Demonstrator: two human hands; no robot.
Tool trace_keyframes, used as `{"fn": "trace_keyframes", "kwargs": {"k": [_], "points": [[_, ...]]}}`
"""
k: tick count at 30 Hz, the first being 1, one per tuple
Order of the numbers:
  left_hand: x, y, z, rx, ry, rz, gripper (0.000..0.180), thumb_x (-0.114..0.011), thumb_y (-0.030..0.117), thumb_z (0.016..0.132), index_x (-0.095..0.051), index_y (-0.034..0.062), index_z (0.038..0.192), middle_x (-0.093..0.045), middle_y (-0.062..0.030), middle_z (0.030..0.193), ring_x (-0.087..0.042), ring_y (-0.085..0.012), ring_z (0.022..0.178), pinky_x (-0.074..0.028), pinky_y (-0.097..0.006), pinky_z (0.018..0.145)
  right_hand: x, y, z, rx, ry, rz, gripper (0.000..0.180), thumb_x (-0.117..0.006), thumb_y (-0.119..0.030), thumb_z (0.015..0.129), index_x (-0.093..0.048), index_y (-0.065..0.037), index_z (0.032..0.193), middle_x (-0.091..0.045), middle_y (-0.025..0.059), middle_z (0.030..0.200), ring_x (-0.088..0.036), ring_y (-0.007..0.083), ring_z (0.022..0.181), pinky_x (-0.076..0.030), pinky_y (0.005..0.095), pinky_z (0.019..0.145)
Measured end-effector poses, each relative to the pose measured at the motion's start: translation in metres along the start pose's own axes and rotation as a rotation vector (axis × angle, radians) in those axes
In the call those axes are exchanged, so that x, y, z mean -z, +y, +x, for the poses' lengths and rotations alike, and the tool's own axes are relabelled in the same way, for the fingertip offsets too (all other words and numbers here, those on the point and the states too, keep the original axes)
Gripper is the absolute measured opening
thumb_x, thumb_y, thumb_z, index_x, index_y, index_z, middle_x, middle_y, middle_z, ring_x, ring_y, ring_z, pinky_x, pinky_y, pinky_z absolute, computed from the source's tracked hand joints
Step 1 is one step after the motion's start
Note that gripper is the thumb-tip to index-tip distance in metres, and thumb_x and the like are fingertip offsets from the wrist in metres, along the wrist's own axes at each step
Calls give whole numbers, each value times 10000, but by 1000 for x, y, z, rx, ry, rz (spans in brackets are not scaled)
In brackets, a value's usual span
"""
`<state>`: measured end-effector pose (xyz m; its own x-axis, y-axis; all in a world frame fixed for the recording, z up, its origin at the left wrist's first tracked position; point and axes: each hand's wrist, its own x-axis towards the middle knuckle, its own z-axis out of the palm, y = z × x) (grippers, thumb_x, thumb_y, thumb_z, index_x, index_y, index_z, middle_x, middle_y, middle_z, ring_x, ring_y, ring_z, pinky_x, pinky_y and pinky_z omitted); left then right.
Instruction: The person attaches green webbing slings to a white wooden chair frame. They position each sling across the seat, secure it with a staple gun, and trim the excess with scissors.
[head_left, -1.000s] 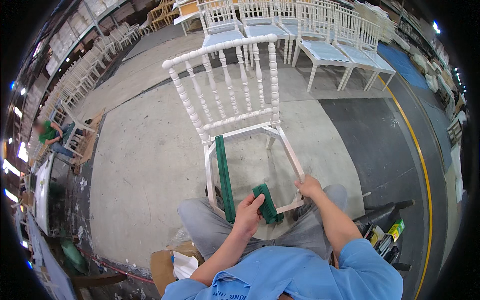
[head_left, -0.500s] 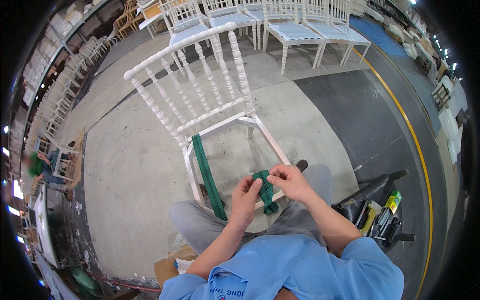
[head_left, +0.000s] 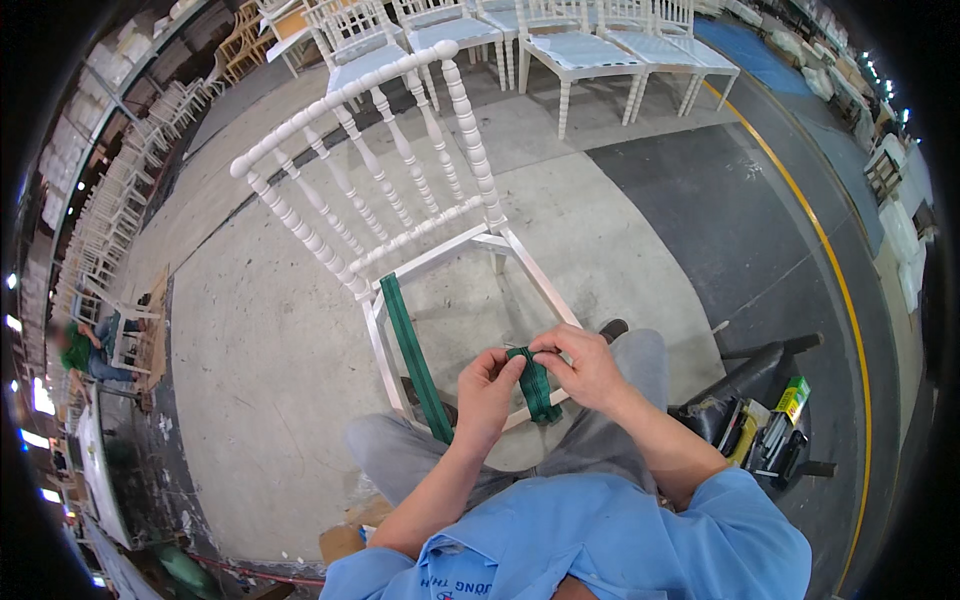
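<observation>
A white chair frame (head_left: 535,272) with a turned spindle back stands before me, its seat opening bare except for one green webbing strap (head_left: 408,340). That strap runs from the back rail to the front rail along the left side. Over the front rail, my left hand (head_left: 487,388) and my right hand (head_left: 583,368) pinch the upper end of a second green webbing strip (head_left: 534,388) between thumbs and fingers. The strip looks folded or bunched, and its lower part hangs down between my knees. My fingertips hide part of its top edge.
On my right a black stool (head_left: 745,380) carries tools and a green-yellow box (head_left: 793,398). Several white chairs (head_left: 580,55) with pale seats line the far side. At the left, a person in green (head_left: 78,348) sits by another row of chairs.
My view has shifted slightly, so the chair back appears a little farther left. Both hands stay pinched on the webbing strip, its folds turned a little.
</observation>
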<state>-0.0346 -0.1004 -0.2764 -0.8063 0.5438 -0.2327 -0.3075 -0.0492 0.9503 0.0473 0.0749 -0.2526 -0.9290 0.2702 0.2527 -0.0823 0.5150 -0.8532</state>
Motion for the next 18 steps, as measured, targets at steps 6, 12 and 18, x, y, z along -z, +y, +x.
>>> {"fn": "trace_keyframes", "kwargs": {"k": [6, 12, 18], "points": [[-2, 12, 13, -583, 104, 738, 206, -810, 35, 905, -729, 14, 1094, -684, -106, 1095, -682, -249, 972, -550, -362, 860, 7, 2, 21, 62, -21, -106, 117, -737, -50, 915, -705, -47, 1028, -683, 126, 981, -705, 341, 928, -569, 408, 790], [10, 14, 67, -542, 22, 764, 139, -790, 102, 937, -765, 34, 1056, -694, -117, 1007, -687, -270, 957, -548, -380, 830, 1, 40, 60, -73, -25, 72, 238, -752, -25, 935, -680, -39, 1161, -696, 75, 961, -696, 216, 891, -561, 364, 802], [31, -5, 210, -225, 187, 627, 184, -760, 191, 954, -791, 13, 990, -752, -166, 859, -723, -301, 780, -553, -405, 748, -51, 120, 111, -579, -106, 578, 644, -748, 5, 949, -474, -73, 1526, -698, 39, 954, -662, 111, 871, -538, 299, 779]]}}
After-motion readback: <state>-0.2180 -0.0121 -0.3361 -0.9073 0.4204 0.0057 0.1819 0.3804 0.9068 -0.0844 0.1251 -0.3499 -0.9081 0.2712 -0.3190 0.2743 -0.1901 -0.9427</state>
